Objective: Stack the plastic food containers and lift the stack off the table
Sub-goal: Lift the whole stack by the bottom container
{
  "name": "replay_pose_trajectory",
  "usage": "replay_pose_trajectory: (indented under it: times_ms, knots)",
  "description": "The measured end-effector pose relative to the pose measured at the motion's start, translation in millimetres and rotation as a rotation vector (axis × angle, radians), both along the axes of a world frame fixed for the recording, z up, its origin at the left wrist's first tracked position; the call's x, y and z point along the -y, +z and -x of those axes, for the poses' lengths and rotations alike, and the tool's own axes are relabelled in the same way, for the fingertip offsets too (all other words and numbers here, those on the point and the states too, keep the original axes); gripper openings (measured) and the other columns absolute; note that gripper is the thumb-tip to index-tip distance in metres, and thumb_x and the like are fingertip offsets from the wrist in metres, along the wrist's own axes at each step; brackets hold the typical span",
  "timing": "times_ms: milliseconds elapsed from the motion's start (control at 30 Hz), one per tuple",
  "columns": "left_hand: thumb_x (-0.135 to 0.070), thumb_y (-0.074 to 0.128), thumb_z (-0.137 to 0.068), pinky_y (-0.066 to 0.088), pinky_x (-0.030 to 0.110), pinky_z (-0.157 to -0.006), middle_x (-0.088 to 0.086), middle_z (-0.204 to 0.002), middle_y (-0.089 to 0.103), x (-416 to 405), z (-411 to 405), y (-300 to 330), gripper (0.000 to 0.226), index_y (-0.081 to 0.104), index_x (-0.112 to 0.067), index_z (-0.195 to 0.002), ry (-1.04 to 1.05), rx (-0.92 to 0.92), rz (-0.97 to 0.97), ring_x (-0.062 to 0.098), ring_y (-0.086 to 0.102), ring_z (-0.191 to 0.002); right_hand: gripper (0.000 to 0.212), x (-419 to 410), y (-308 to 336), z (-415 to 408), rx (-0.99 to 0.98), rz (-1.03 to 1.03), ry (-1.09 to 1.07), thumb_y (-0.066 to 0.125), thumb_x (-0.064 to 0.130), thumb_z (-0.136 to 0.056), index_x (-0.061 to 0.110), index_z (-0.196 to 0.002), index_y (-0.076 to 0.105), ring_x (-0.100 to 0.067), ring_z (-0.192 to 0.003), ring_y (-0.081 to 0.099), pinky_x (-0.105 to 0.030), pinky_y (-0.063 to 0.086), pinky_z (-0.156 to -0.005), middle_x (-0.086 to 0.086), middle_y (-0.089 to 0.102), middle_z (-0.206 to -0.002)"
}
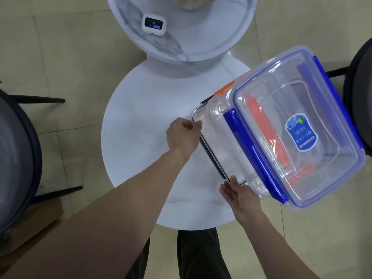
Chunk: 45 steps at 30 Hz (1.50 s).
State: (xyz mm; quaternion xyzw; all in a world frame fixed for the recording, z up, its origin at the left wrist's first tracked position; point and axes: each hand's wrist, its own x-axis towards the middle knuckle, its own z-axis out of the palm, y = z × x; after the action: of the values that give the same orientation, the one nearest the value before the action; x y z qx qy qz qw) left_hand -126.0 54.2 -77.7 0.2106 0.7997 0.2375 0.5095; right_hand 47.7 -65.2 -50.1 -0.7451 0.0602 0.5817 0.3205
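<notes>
A stack of clear plastic food containers fills the right of the head view. On top sits the blue-clipped container (302,109) with a blue label on its lid. An orange-clipped container (225,87) shows under it, and a dark-rimmed container (211,154) lies at the bottom. The stack leans toward me and looks raised above the round white table (145,121). My left hand (184,137) grips the far-left corner of the bottom rim. My right hand (239,195) holds the near corner from underneath.
A second, marble-patterned round table (181,43) stands beyond, with a small white device (154,24) on it. Dark chairs stand at the left (18,158) and at the right edge (360,93). The floor is beige tile.
</notes>
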Motion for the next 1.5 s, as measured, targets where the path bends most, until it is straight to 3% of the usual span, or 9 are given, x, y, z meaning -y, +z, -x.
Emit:
replay_pose_trajectory:
  times_ms: [133, 267, 533, 733, 933, 1067, 1233, 1367, 1500]
  knots:
    - [-0.031, 0.077, -0.082, 0.051, 0.027, -0.07, -0.007, -0.081, 0.061, 7, -11, 3, 0.028, 0.06, -0.015, -0.098, -0.007, 0.02, 0.008, 0.01, 0.059, -0.07, 0.032, -3, 4, 1, 0.164, -0.026, 0.067, 0.075, 0.007, -0.087, 0.0, -0.116, 0.063, -0.032, -0.087, 0.071, -0.03, 0.063, -0.057, -0.02, 0.068, -0.101]
    - [-0.033, 0.082, -0.079, 0.049, 0.024, -0.067, -0.012, -0.077, 0.06, 10, -10, 2, 0.036, 0.057, -0.019, -0.1, -0.072, -0.004, 0.021, 0.002, 0.058, -0.068, 0.039, -6, 7, 3, 0.28, 0.002, 0.124, 0.079, 0.013, -0.084, 0.0, -0.117, 0.063, -0.031, -0.084, 0.072, -0.024, 0.061, -0.051, -0.021, 0.07, -0.102]
    - [-0.029, 0.087, -0.073, 0.053, 0.028, -0.071, -0.007, -0.073, 0.061, -13, -12, 1, 0.036, 0.059, -0.015, -0.091, -0.109, -0.001, 0.036, 0.009, 0.059, -0.065, 0.041, -19, 1, -10, 0.282, 0.039, 0.143, 0.082, 0.013, -0.081, -0.003, -0.114, 0.065, -0.03, -0.079, 0.07, -0.026, 0.059, -0.051, -0.016, 0.07, -0.091]
    - [-0.026, 0.086, -0.075, 0.049, 0.023, -0.06, -0.006, -0.074, 0.06, -36, -22, 3, 0.035, 0.054, -0.017, -0.087, -0.078, 0.048, 0.042, 0.009, 0.058, -0.061, 0.045, -39, -9, -27, 0.299, 0.047, 0.124, 0.084, 0.013, -0.079, -0.004, -0.116, 0.065, -0.03, -0.078, 0.07, -0.037, 0.06, -0.065, -0.022, 0.071, -0.096]
    - [-0.027, 0.089, -0.07, 0.061, 0.039, -0.079, 0.006, -0.091, 0.073, -59, -32, 4, 0.04, 0.05, -0.021, -0.078, -0.031, 0.08, 0.085, 0.027, 0.075, -0.082, 0.034, -67, -12, -47, 0.336, 0.041, 0.16, 0.083, 0.008, -0.08, -0.005, -0.106, 0.066, -0.028, -0.067, 0.067, -0.036, 0.06, -0.063, -0.019, 0.069, -0.086]
    - [-0.026, 0.09, -0.069, 0.062, 0.04, -0.08, 0.007, -0.092, 0.073, -74, -39, 5, 0.04, 0.051, -0.02, -0.078, 0.005, 0.116, 0.093, 0.029, 0.075, -0.085, 0.023, -89, -11, -58, 0.357, 0.064, 0.192, 0.082, 0.008, -0.08, -0.001, -0.094, 0.066, -0.027, -0.065, 0.067, -0.035, 0.058, -0.062, -0.019, 0.07, -0.083]
    - [-0.025, 0.09, -0.07, 0.062, 0.039, -0.078, 0.007, -0.091, 0.074, -88, -44, 4, 0.04, 0.051, -0.018, -0.078, 0.016, 0.125, 0.093, 0.029, 0.075, -0.086, 0.028, -107, -12, -69, 0.391, 0.058, 0.24, 0.084, 0.009, -0.079, -0.002, -0.099, 0.067, -0.028, -0.068, 0.069, -0.035, 0.06, -0.062, -0.019, 0.072, -0.087]
    - [-0.026, 0.09, -0.069, 0.062, 0.042, -0.079, 0.009, -0.09, 0.074, -95, -45, 4, 0.042, 0.05, -0.018, -0.075, 0.0, 0.117, 0.076, 0.031, 0.075, -0.086, 0.02, -114, -11, -71, 0.393, 0.037, 0.231, 0.083, 0.007, -0.079, 0.005, -0.085, 0.064, -0.028, -0.066, 0.068, -0.035, 0.06, -0.063, -0.019, 0.071, -0.085]
    - [-0.026, 0.09, -0.069, 0.063, 0.043, -0.079, 0.01, -0.09, 0.075, -100, -45, 3, 0.042, 0.05, -0.017, -0.075, -0.003, 0.118, 0.072, 0.031, 0.075, -0.086, 0.027, -123, -7, -69, 0.405, 0.004, 0.235, 0.082, 0.004, -0.079, 0.01, -0.07, 0.058, -0.03, -0.062, 0.065, -0.036, 0.059, -0.064, -0.02, 0.068, -0.079]
